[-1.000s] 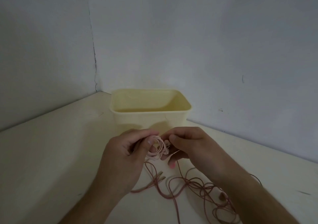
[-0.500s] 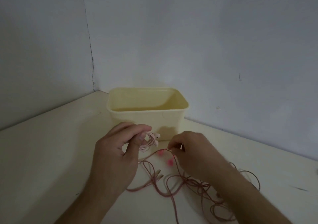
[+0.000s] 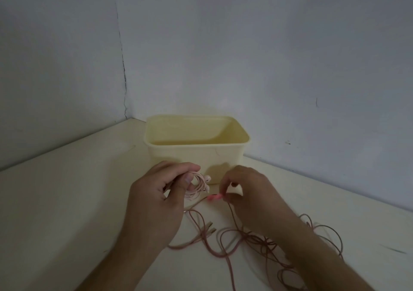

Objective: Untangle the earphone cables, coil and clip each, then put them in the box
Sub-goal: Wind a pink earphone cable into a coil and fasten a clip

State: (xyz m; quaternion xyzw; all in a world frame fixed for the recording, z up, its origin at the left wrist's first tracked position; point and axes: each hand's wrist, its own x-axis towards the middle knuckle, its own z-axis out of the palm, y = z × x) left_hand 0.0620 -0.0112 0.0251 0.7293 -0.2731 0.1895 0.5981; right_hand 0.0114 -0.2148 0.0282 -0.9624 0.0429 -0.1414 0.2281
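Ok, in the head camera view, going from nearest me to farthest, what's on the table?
Loose tangled cables → left hand holding the coiled earphone and right hand pinching a pink clip → cream box → wall corner.

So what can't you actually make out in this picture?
- Head view: floor of the cream plastic box, hidden by its near wall.
- Small pink clip, partly covered by right hand fingers.
- Loose pink cables, cut off by the bottom edge and crossed by the forearm.

box [image 3: 196, 154] blocks ahead; loose cables [image 3: 245, 243] litter the table's [image 3: 67, 201] near right.
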